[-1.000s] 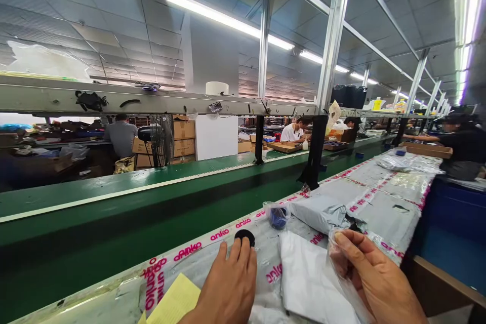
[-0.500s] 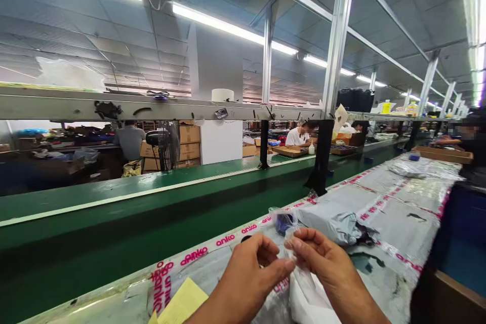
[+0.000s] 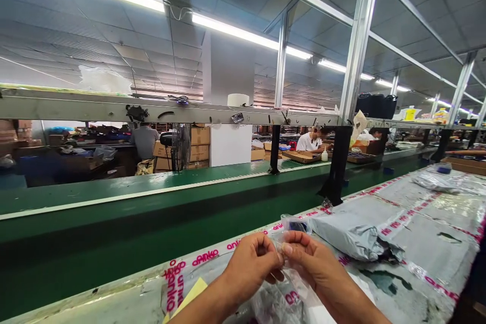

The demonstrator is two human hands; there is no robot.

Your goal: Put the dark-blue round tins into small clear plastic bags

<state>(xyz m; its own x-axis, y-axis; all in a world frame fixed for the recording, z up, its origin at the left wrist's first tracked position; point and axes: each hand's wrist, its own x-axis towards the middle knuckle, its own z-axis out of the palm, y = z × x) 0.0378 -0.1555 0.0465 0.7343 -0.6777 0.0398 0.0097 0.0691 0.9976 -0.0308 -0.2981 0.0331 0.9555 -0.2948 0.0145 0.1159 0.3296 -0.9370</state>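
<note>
My left hand (image 3: pixel 252 261) and my right hand (image 3: pixel 312 259) meet fingertip to fingertip above the worktable, both pinching a clear plastic bag (image 3: pixel 280 299) whose thin film hangs below them. The fingers hide most of the pinched part. Under my right wrist lies something white (image 3: pixel 321 313), partly covered by the arm. Just beyond my fingertips sits a dark blue item (image 3: pixel 298 226) in clear plastic. To its right rests a crumpled grey plastic mailer bag (image 3: pixel 343 235). A yellow sheet of paper (image 3: pixel 190 296) shows beside my left forearm.
A green conveyor belt (image 3: pixel 170 228) runs along the far side of the taped worktable (image 3: pixel 429 228). A metal post (image 3: pixel 339 172) with a black-wrapped foot stands at the table's edge, under a long shelf rail (image 3: pixel 212 115). Beyond the belt, a person in white (image 3: pixel 307 143) sits by trays.
The view has turned a little left, so the surroundings shift right. My hands have drawn closer together, and more of the clear plastic now shows below them.
</note>
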